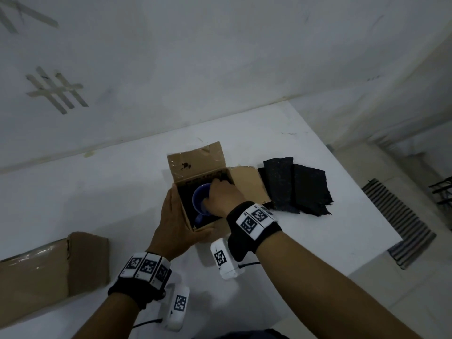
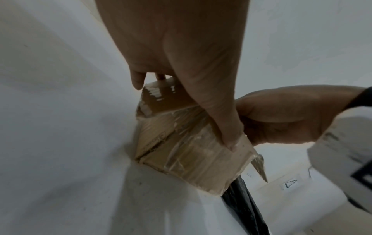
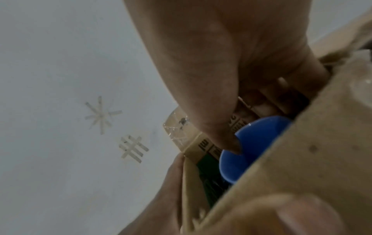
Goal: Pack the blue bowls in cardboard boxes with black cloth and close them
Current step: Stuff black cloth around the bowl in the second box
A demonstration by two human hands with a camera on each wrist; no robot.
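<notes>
1. A small open brown cardboard box (image 1: pixel 195 192) sits near the middle of a white table (image 1: pixel 122 192). Its far flap stands upright and its right flap lies folded outward.
2. The left hand (image 1: pixel 176 214) comes in from the lower left and clasps the box's left wall. Its fingers lie against the outer side, while the thumb (image 2: pixel 225 127) presses along the taped near face, as the left wrist view shows.
3. The right hand (image 1: pixel 221 194) reaches down into the box from the right, wrist bent, knuckles upward.
4. Inside the box is a glossy blue bowl (image 3: pixel 253 146), lying over dark lining that is probably black cloth, though the interior is dim.
5. In the right wrist view the right thumb rests on the bowl's rim, with the other fingers curled down behind it; they seem to pinch the rim, but the contact is partly hidden.
6. A pile of folded black cloths (image 1: pixel 296 187) lies on the table just beside the box's right flap.
7. A larger taped brown cardboard carton (image 1: pixel 49 272) lies at the table's near left, well apart from the small box.
</notes>
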